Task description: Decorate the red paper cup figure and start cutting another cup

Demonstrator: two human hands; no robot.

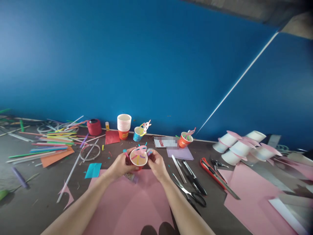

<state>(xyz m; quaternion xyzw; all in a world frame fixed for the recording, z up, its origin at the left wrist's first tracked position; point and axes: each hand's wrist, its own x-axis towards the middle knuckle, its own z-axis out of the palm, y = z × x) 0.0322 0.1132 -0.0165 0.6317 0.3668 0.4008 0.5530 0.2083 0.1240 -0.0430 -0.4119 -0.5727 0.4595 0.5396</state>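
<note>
Here's the little paper cup [133,158], red outside and pale within, held mouth-up near the far edge of the pink sheet [129,202], thin coloured strips [137,160] fanning across its inside and a looped pink piece [140,151] standing at its far rim.

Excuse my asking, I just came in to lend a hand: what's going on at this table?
A person is handling a paper cup with colourful strips in and around it, at the far edge of a pink sheet. The left hand grips the cup; the right hand is at its other side, its exact hold unclear. A blue cup and a red cup, both with strips sticking out, stand near the wall.
</note>
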